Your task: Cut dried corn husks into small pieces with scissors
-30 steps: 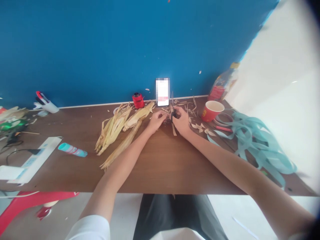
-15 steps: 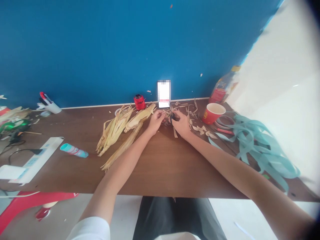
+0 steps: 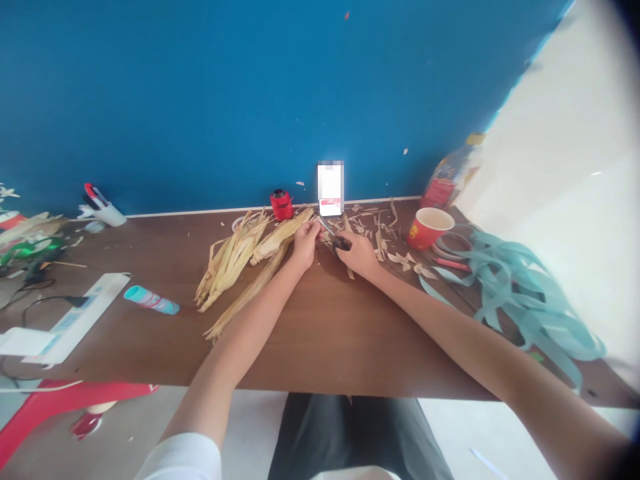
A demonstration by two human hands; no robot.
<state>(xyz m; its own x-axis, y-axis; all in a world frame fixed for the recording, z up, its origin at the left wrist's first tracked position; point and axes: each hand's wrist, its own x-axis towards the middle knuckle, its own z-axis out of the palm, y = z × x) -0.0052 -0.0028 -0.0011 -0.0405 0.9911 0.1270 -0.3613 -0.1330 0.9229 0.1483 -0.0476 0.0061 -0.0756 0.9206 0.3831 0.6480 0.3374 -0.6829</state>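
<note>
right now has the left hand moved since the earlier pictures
Yes. The left hand has shifted left, toward the dried corn husks, judged against the small red container at the back of the desk.

Craft corner, probably a room at home or a small hobby workspace; can't tell which. Brown wooden surface (image 3: 350,340) stands against a chipped blue painted wall (image 3: 200,100), pale floor (image 3: 240,420) below. Craft materials spread across it: dry corn husks (image 3: 227,267), loose husk scraps (image 3: 403,260), scissors (image 3: 341,244), teal paper strips (image 3: 520,293), a red spool (image 3: 282,205), a teal tube (image 3: 151,300) and a pen holder (image 3: 103,215). Also a red paper cup (image 3: 425,228), a plastic bottle (image 3: 447,180) and a white power strip (image 3: 80,320) with a cord.
</note>
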